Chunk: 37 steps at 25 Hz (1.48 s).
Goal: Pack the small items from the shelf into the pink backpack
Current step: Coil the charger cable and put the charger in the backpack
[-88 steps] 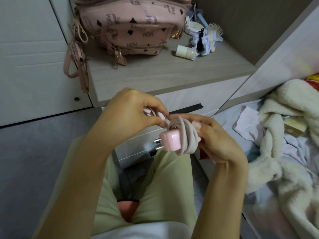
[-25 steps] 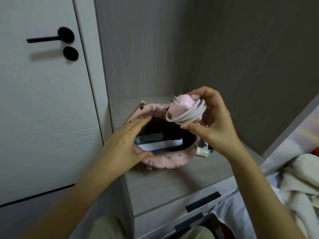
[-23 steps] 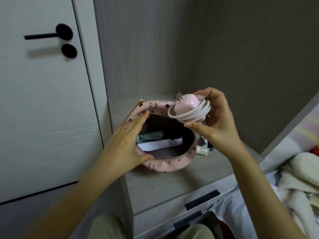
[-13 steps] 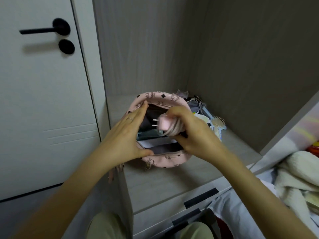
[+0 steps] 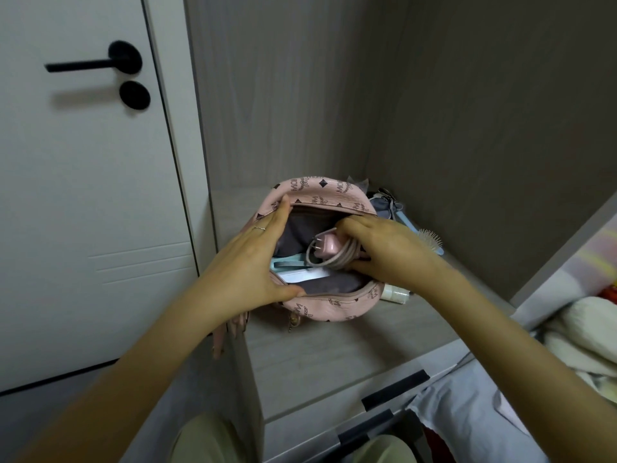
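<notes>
The pink backpack (image 5: pixel 334 310) stands on the wooden shelf (image 5: pixel 320 355) with its top wide open. My left hand (image 5: pixel 257 262) grips the left rim and spreads the opening. My right hand (image 5: pixel 387 252) is inside the opening, shut on a pink charger (image 5: pixel 325 246) with its pale cable coiled around it, prongs pointing left. Under the charger lie a light blue flat item (image 5: pixel 288 262) and a white packet (image 5: pixel 300 275). Behind and right of the bag on the shelf are a small white bottle (image 5: pixel 395 293), a hairbrush (image 5: pixel 430 240) and a grey-blue pouch (image 5: pixel 384 205).
A white door with a black handle (image 5: pixel 96 63) stands to the left. Drawer fronts with black pulls (image 5: pixel 394 389) sit below the shelf. A bed with a cream fleece blanket (image 5: pixel 587 339) and white sheet lies at the right. My green-trousered knees show at the bottom.
My right hand brought the coiled pink charger from above the bag's rim down into the open backpack. My left hand kept holding the opening apart.
</notes>
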{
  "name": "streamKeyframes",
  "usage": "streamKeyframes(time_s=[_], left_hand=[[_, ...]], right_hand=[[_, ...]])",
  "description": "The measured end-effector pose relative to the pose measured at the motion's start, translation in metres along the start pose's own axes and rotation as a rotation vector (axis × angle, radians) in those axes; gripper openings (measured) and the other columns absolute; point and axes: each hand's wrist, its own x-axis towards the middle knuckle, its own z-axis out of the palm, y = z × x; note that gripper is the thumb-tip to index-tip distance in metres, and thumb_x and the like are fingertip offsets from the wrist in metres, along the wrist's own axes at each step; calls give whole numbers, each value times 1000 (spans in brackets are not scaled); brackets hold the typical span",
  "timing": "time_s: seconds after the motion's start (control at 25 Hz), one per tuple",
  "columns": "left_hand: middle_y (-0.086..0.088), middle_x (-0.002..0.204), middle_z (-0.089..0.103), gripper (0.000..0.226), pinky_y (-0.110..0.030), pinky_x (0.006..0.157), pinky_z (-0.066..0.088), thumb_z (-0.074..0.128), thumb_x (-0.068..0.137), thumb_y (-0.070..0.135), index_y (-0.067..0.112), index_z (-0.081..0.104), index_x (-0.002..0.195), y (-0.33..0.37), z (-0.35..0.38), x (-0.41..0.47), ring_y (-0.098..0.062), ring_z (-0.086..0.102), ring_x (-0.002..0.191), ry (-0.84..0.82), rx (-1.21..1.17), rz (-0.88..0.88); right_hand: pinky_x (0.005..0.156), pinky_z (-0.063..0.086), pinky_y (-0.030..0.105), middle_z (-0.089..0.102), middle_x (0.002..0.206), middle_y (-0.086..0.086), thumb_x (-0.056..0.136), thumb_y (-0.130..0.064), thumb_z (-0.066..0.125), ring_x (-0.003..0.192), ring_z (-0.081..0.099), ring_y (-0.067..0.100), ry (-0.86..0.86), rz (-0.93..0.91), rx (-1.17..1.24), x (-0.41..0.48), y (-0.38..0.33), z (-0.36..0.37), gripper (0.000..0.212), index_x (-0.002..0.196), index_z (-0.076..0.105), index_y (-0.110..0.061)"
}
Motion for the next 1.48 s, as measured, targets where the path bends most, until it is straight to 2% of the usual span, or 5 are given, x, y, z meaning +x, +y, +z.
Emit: streamKeyframes(time_s=[0.32, 0.64, 0.88, 1.08, 1.48], left_hand=[[11, 158, 7, 129, -26, 109, 25, 80, 60, 46, 30, -15, 146, 0, -3, 1, -11, 19, 142, -16, -19, -13], [6, 158, 13, 121, -22, 108, 24, 78, 64, 45, 25, -4, 150, 6, -1, 5, -12, 22, 140, -26, 23, -28], [5, 125, 62, 45, -30, 93, 42, 66, 80, 37, 25, 59, 124, 14, 4, 18, -18, 57, 113, 67, 129, 22], [1, 106, 69, 27, -29, 77, 13, 48, 94, 30, 28, 60, 118, 20, 24, 40, -18, 44, 86, -130, 298, -52], [-8, 130, 55, 73, -39, 88, 45, 66, 81, 38, 22, 31, 143, 24, 34, 62, -31, 52, 117, -77, 223, -108]], right_hand=[[76, 47, 33, 63, 108, 6, 73, -4, 72, 98, 57, 20, 160, -12, 308, 2, 3, 12, 28, 96, 57, -2], [60, 55, 35, 71, 103, 6, 71, -2, 75, 83, 68, 27, 226, -109, 7, 1, 15, 22, 14, 83, 66, -3], [66, 44, 32, 74, 90, -2, 68, -10, 74, 84, 65, 26, 155, 60, -121, 5, 13, 18, 17, 85, 71, -13], [82, 40, 33, 70, 103, 2, 78, -24, 68, 102, 59, 26, 35, 182, -38, 7, 18, 16, 35, 113, 67, -24], [75, 31, 32, 68, 96, 5, 90, -16, 48, 88, 62, 27, -115, 113, -287, 17, 27, 23, 30, 118, 39, -10]])
